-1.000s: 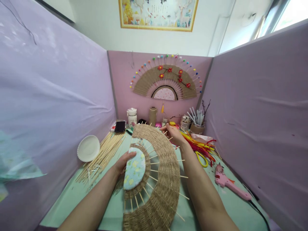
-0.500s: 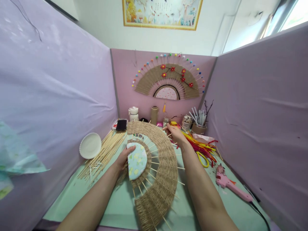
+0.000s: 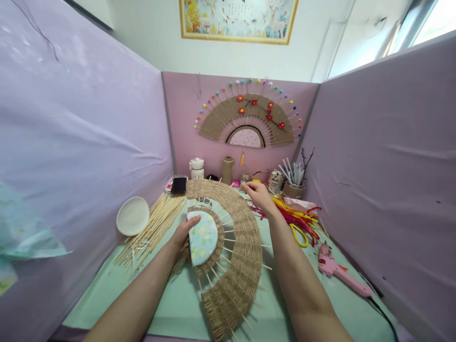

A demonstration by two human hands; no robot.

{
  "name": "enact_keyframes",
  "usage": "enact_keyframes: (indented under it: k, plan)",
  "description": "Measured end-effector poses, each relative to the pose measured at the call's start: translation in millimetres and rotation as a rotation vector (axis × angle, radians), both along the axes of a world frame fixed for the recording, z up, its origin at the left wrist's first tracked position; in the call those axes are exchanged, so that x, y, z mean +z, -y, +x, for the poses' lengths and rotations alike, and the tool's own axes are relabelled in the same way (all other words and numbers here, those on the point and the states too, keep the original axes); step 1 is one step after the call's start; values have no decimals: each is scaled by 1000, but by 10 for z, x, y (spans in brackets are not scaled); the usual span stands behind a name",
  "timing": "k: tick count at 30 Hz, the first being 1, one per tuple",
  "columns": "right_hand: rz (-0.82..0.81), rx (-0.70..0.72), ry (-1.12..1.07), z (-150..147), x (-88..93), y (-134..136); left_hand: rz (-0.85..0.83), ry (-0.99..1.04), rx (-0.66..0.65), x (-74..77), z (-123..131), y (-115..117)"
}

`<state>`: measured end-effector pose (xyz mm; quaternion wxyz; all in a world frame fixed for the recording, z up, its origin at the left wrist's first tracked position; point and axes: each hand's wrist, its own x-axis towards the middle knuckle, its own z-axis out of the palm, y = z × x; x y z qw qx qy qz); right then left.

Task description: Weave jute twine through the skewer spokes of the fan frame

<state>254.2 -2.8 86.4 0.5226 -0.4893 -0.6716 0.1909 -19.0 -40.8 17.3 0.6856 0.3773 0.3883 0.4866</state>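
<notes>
A woven twine fan (image 3: 245,237) stands on its side above the table, its curved band facing right and thin sticks poking out past the rim. My left hand (image 3: 183,232) grips its straight edge, thumb lying on the pale blue flowered half-round centre (image 3: 204,240); the other fingers are hidden behind. Loose twine (image 3: 181,266) hangs below that hand. At the fan's upper right rim, my right hand (image 3: 259,194) is closed in a pinch close to the stick ends. What lies between its fingertips, if anything, is too small to make out.
Thin wooden sticks (image 3: 156,223) and a white dish (image 3: 133,216) lie left. On the right are red and yellow pipe cleaners (image 3: 297,216) and a pink glue gun (image 3: 344,275) with its cord. Jars and a twine spool (image 3: 228,170) line the back, below a finished fan (image 3: 256,111).
My right hand has shifted slightly left along the rim, its fingers still pinched. The fan has tilted a little, its lower end moving slightly right. My left hand keeps its grip.
</notes>
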Motion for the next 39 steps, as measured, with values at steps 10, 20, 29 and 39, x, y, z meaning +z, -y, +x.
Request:
enact_keyframes:
  k: [10,20,29,39]
  plan:
    - [-120,130,-327,63,-38,-54,-191,78,11,29,-33,-24]
    - [-332,284,-465,31,-85,-70,-188,127,24,3,-39,-32]
    - [-357,338,-527,54,-138,-130,-121,86,64,-8,-40,-63]
    - [-255,125,-264,69,-59,-45,-17,52,122,-39,-13,-88]
